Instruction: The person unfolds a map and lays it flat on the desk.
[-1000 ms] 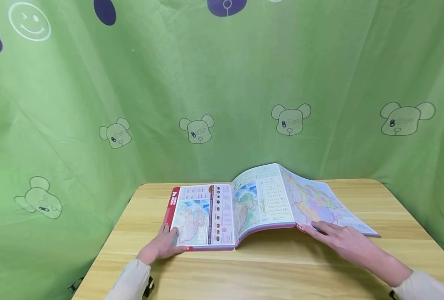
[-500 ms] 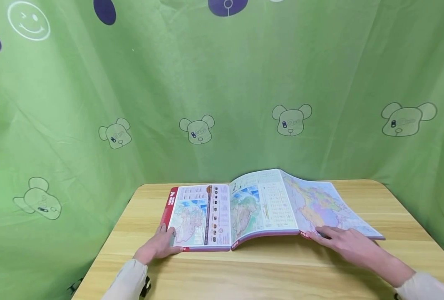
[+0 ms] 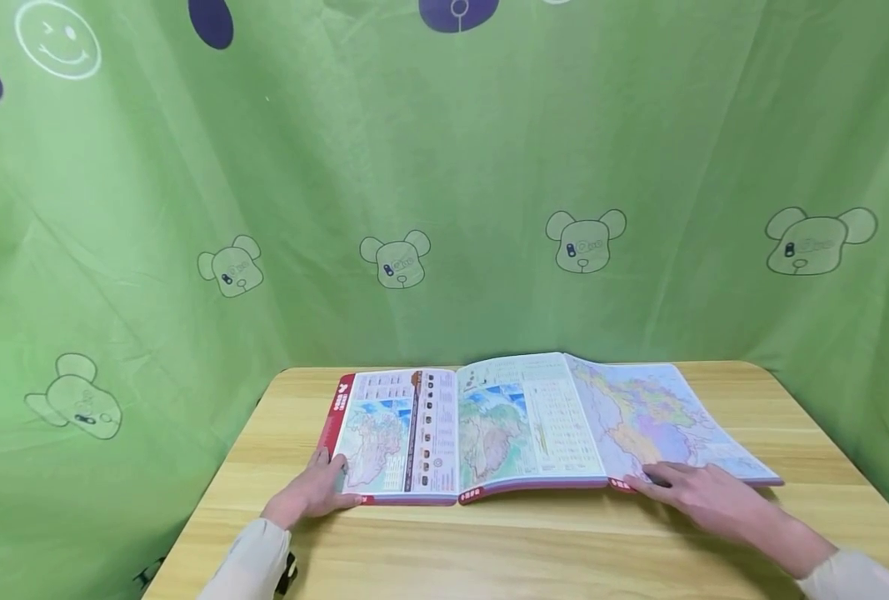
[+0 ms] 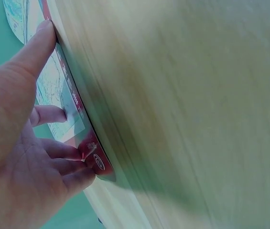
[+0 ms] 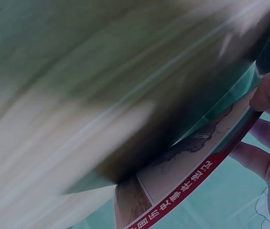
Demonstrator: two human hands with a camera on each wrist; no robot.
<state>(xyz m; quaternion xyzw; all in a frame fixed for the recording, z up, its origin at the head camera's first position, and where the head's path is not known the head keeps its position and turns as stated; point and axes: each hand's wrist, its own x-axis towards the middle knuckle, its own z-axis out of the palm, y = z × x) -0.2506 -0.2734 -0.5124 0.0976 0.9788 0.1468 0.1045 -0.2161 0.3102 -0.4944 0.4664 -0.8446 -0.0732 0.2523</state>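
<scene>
A fold-out map lies spread across the wooden table in the head view, with coloured maps, printed columns and red edge strips. Its left panel is flat, the middle panel bows up slightly, and the right panel slopes down from a raised crease. My left hand rests spread at the near left corner, thumb along the near edge and fingertips on the red border. My right hand pinches the near edge of the right panel. In the right wrist view the map's red title strip runs up between thumb and fingers.
The light wooden table extends in front of the map and to both sides. A green curtain printed with bear heads hangs right behind the table's far edge and along both sides.
My right hand has moved down and slightly right with the right panel. The raised middle fold has sunk and flattened. My left hand has slid slightly left with the corner.
</scene>
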